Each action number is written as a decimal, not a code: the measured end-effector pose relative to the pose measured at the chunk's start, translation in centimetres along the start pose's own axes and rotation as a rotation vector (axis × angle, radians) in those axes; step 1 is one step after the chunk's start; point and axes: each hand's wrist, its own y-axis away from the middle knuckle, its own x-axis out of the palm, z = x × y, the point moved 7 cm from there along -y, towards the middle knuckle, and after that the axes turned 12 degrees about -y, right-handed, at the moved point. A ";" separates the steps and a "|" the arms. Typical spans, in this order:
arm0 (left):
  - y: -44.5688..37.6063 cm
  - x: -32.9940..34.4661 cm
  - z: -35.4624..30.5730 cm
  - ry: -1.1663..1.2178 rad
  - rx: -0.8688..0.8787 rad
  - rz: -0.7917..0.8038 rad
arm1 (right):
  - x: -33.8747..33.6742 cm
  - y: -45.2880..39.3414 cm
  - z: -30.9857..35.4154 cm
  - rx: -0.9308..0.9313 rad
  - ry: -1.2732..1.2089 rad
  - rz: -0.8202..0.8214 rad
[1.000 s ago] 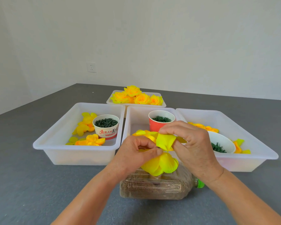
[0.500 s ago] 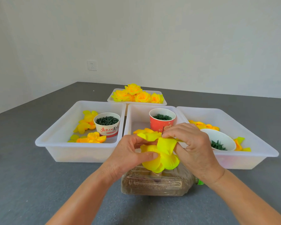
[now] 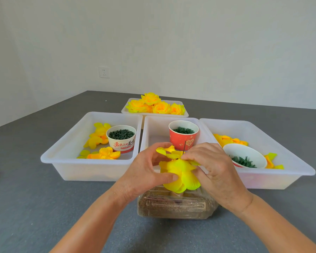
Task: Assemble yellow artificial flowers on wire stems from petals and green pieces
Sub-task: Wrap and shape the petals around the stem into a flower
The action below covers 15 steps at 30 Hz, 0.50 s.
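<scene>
A half-built yellow flower (image 3: 180, 175) hangs petals-down on a thin dark wire stem (image 3: 184, 147) that pokes up above it. My left hand (image 3: 144, 170) grips the flower from the left, thumb pressed on the lower petals. My right hand (image 3: 213, 168) pinches a yellow petal layer (image 3: 169, 152) at the top, right at the wire. Loose yellow petals (image 3: 98, 137) lie in the left tray, and more petals (image 3: 230, 140) in the right tray. Green pieces fill a white cup (image 3: 121, 138), a red cup (image 3: 183, 134) and a white bowl (image 3: 244, 157).
Three white trays stand side by side: left tray (image 3: 62, 157), middle tray (image 3: 153, 125), right tray (image 3: 290, 161). A far tray (image 3: 125, 109) holds finished yellow flowers (image 3: 155, 105). A clear plastic bottle (image 3: 173, 205) of brown grains lies under my hands on the grey table.
The petal layer held by my right hand has gone down onto the wire, whose tip now shows above the flower. The flower has turned petals-down between both hands.
</scene>
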 end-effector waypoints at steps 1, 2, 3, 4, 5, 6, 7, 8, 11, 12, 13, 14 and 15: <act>0.0 0.0 0.0 -0.005 0.001 0.001 | 0.1 0.1 0.0 -0.004 -0.015 -0.003; 0.0 0.0 0.1 -0.011 0.003 0.001 | 0.1 0.2 0.0 -0.003 -0.034 -0.006; -0.1 0.0 0.1 -0.016 0.005 0.000 | 0.2 0.3 -0.1 0.004 -0.052 -0.009; -0.1 -0.1 0.1 -0.022 0.007 -0.001 | 0.2 0.4 -0.2 0.017 -0.069 -0.010; -0.2 -0.1 0.1 -0.030 0.008 -0.003 | 0.2 0.4 -0.3 0.028 -0.082 -0.009; -0.2 -0.1 0.1 -0.037 0.006 -0.005 | 0.2 0.5 -0.4 0.036 -0.089 -0.005; -0.1 -0.1 0.1 -0.045 0.004 -0.007 | 0.3 0.5 -0.4 0.036 -0.091 0.002; -0.1 -0.1 0.2 -0.057 0.002 -0.007 | 0.3 0.4 -0.4 0.031 -0.088 0.012; -0.1 0.0 0.1 -0.097 0.003 -0.004 | 0.3 0.3 -0.5 0.022 -0.089 0.020; -0.1 0.0 0.1 -0.101 0.002 -0.002 | 0.3 0.3 -0.6 0.026 -0.097 0.017; -0.1 0.0 0.1 -0.102 0.000 0.000 | 0.3 0.4 -0.6 0.030 -0.102 0.013; -0.1 0.0 0.0 -0.105 -0.001 0.002 | 0.3 0.4 -0.6 0.031 -0.101 0.011; -0.1 0.0 0.0 -0.115 0.000 0.003 | 0.3 0.5 -0.5 0.026 -0.093 0.012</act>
